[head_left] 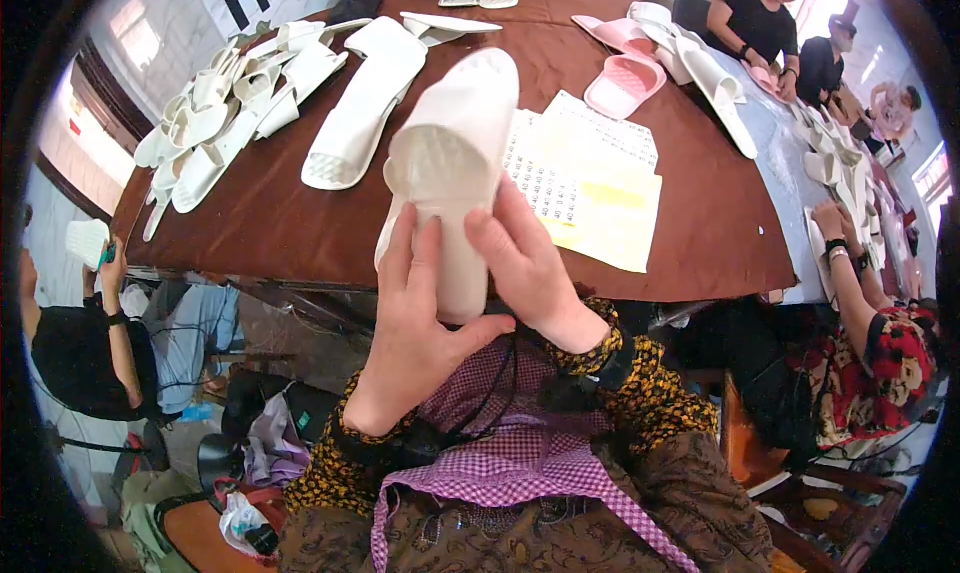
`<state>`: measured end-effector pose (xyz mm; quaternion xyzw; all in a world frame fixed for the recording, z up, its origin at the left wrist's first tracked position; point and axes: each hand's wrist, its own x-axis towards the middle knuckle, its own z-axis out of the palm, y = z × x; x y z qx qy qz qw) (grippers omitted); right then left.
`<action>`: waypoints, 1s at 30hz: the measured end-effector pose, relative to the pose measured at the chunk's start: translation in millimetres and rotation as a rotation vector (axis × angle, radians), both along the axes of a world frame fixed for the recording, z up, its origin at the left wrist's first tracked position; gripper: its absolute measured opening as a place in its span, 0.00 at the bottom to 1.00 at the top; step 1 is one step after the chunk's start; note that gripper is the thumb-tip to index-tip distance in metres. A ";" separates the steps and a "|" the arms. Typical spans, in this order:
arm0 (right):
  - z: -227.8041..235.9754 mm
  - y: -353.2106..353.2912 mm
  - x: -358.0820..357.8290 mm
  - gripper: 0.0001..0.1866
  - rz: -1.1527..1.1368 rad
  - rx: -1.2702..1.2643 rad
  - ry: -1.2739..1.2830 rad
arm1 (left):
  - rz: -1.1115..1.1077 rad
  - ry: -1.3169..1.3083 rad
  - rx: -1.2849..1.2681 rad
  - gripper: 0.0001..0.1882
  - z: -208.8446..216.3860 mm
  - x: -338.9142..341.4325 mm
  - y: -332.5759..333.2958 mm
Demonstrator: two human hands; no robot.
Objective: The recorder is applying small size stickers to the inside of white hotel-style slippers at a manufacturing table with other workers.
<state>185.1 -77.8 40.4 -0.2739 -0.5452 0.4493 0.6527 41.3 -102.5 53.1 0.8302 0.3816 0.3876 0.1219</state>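
Note:
Between my hands a white slide slipper point(470, 98) is held up, its strap end pointing away from me; part of a second white sole seems to show behind its left side. My left hand point(405, 318) has fingers laid on the heel part of the footbed, with the thumb across below the heel. On the right edge my right hand point(530, 263) grips, thumb pressed on the footbed and fingers behind. Just beyond lies another white slipper point(350, 123) on the brown table cover point(725, 233). Sheets of small printed stickers point(600, 198) lie right of the slipper.
A heap of white slippers point(215, 123) covers the table's far left. Pink slippers point(625, 85) and more white ones point(715, 78) lie at the far right. Co-workers point(750, 23) sit around, one at left holding a white slipper point(88, 243). A bluish table point(785, 153) adjoins on the right.

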 end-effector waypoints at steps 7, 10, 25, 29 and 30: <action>-7.5 -5.2 -3.6 0.26 0.088 0.107 -0.313 | -0.103 -0.512 -0.396 0.35 -4.0 -19.9 9.5; -7.2 -5.6 -12.6 0.23 0.010 0.256 -0.451 | -0.076 -1.224 -0.632 0.25 1.3 -24.6 18.0; -29.6 -5.2 -14.8 0.27 -0.335 0.413 -1.153 | 0.332 -1.214 -0.391 0.22 -34.7 -75.1 48.1; -35.3 0.3 -17.9 0.26 -0.404 0.447 -1.218 | 0.345 -1.015 -0.223 0.22 -33.1 -79.7 45.7; -36.7 0.7 -18.4 0.26 -0.429 0.453 -1.215 | 0.387 -0.725 -0.102 0.24 -32.6 -81.3 43.7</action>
